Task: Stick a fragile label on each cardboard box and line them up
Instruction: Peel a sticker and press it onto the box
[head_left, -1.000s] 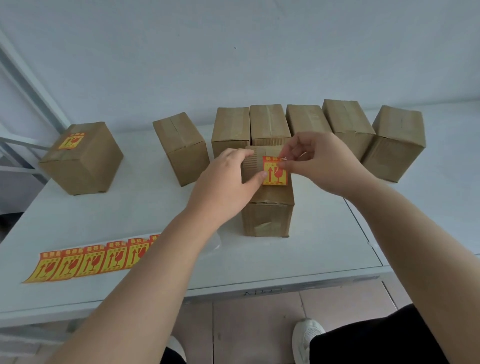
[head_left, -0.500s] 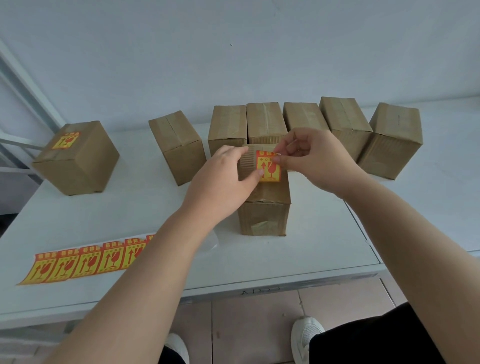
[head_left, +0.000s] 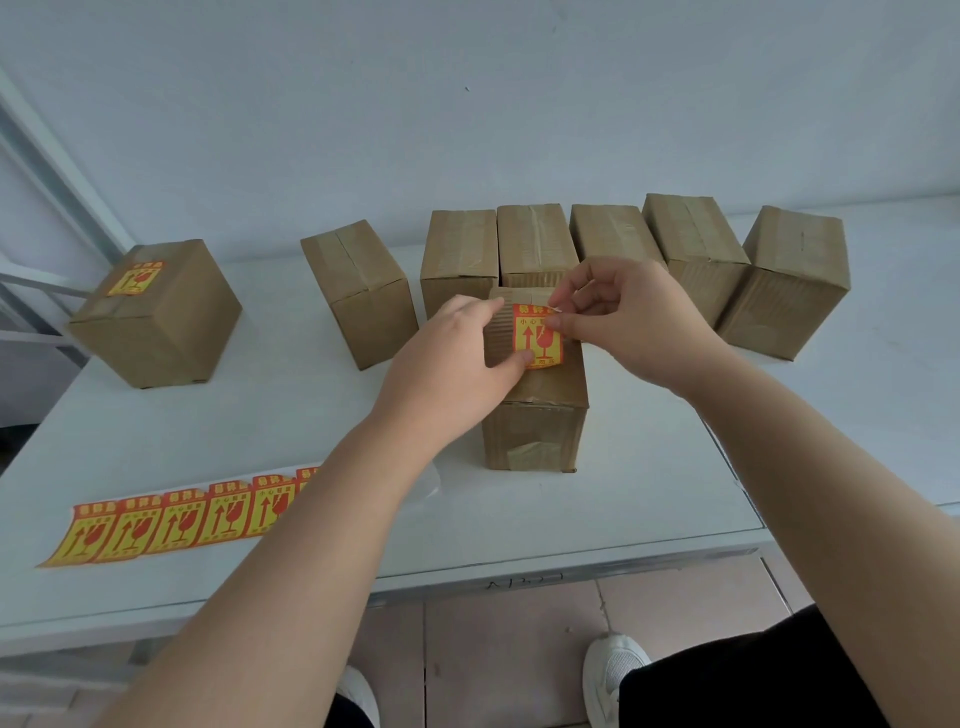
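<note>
The fragile label (head_left: 537, 335) is lying on top of the near cardboard box (head_left: 535, 431), between both hands. The left hand (head_left: 452, 364) is resting flat on the box, its thumb pressing the label's lower left corner. The right hand (head_left: 623, 317) is pinching the label's upper right edge.

White counter (head_left: 291, 415). Near-left edge: label strip (head_left: 171, 525), flat, red-and-yellow fragile stickers side by side, right end hidden under an arm. Far left: labelled box (head_left: 156, 332), alone, turned at an angle, sticker on top. To its right, well apart: angled box (head_left: 363, 296), bare taped top. Along the far side: back row of five boxes (head_left: 535, 244), packed close, the two rightmost skewed. Just in front of the row's middle: near box (head_left: 535, 436), upright, tape on its front face. Translucent scrap (head_left: 428, 486) beside the arm, unclear what.
</note>
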